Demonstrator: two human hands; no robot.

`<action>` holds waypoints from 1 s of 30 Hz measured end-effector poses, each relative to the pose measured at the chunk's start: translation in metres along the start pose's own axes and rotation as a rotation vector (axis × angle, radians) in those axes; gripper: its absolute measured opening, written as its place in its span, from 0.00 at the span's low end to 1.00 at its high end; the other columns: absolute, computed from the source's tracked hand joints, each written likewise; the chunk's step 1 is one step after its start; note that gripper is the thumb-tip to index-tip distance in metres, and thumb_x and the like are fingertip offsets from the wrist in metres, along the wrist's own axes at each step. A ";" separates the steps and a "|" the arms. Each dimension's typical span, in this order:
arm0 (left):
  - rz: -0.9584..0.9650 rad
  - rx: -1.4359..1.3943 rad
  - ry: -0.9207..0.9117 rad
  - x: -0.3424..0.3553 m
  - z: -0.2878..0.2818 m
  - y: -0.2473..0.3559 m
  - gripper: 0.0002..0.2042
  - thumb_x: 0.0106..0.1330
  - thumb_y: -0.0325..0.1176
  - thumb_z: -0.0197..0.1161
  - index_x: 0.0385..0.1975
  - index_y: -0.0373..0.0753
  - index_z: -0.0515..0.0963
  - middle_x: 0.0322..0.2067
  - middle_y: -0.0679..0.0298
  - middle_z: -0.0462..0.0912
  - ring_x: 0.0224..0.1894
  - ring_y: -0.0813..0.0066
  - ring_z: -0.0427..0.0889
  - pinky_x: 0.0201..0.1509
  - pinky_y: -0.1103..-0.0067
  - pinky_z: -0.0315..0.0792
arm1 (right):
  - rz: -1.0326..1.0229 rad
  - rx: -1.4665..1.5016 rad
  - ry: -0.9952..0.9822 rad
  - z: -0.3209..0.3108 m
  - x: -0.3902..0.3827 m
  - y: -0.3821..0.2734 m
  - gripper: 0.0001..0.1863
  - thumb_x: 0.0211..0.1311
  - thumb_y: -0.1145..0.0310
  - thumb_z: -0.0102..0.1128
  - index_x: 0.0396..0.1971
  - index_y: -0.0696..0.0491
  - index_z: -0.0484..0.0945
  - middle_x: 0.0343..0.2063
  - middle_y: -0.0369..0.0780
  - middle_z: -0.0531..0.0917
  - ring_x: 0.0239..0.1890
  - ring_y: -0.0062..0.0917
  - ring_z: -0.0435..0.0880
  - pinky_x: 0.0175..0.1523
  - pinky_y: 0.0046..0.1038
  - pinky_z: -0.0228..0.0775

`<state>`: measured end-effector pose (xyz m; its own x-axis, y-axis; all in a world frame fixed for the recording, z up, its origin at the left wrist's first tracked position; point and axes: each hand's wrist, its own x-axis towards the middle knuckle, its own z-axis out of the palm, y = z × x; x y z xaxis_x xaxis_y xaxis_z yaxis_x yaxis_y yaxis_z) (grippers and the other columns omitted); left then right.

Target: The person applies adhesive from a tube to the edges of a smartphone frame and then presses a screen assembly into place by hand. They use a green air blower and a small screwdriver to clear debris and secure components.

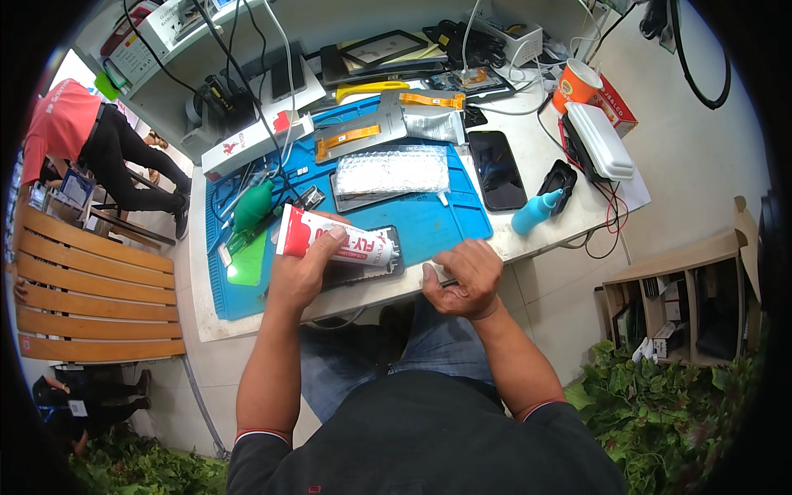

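A white and red squeeze tube point(351, 245) lies tilted in my left hand point(299, 276), with the thumb pressed along its side. Under the tube sits a dark, opened phone body point(398, 252) near the desk's front edge, partly covered by the tube and my hand. My right hand point(466, 280) hovers at the front edge, right of the phone body, its fingers curled in and the thumb bent toward them. Whatever those fingers may hold is hidden. Beneath the phone body spreads a blue work mat point(437, 227). A bubble-wrapped packet point(392, 171) rests farther back on it.
A green air blower point(252, 206) stands left on the mat. To the right are a black phone point(497, 171), a light-blue bottle point(536, 212), an orange cup point(577, 85) and a white case point(600, 140). Cables hang over the desk. A person point(99, 140) stands bent beside a wooden bench point(99, 289).
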<state>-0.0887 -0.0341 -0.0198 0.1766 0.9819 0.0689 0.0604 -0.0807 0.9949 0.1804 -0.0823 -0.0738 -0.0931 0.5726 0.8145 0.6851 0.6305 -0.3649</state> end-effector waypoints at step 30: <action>-0.009 -0.017 -0.038 0.000 -0.002 0.001 0.11 0.76 0.33 0.67 0.49 0.33 0.85 0.40 0.61 0.90 0.42 0.76 0.87 0.49 0.77 0.81 | 0.001 0.003 0.006 0.000 0.000 0.000 0.09 0.47 0.71 0.75 0.28 0.53 0.82 0.20 0.37 0.78 0.21 0.32 0.76 0.29 0.33 0.64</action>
<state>-0.0903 -0.0342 -0.0186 0.2132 0.9753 0.0572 0.0457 -0.0685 0.9966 0.1798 -0.0823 -0.0737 -0.0883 0.5697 0.8171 0.6832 0.6316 -0.3665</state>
